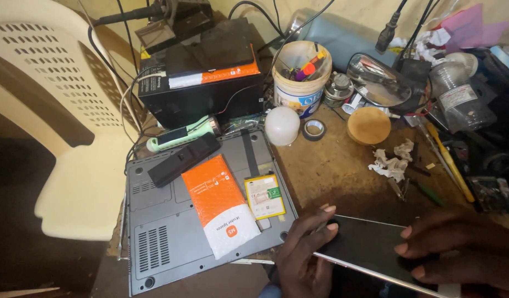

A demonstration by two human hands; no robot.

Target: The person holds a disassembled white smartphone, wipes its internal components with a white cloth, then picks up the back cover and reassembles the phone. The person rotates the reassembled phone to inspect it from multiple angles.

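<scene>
Head camera view, looking down on a cluttered, worn brown wooden table [342, 171]. At the lower right, both hands rest on a flat, glossy black slab with thin silver edges [364, 245], shaped like a tablet or screen panel, lying tilted across the table's near edge. The left hand [307, 248] curls over the slab's left end, fingers [326, 223] bent and pressing its top face, thumb tucked beneath, so it grips that end. The right hand [464, 248] lies flatter on the right part, fingertips spread on the smooth surface; whether it grips is unclear. Just left of the slab sits an upturned grey matte laptop [160, 243] with vent slots. On it lie an orange and white bubble-padded pouch [221, 212], a small yellow-edged flat battery [264, 196] and a black rectangular bar [182, 160]. Farther back stand a white plastic tub of pens [301, 77] and a round cork disc [368, 126].
</scene>
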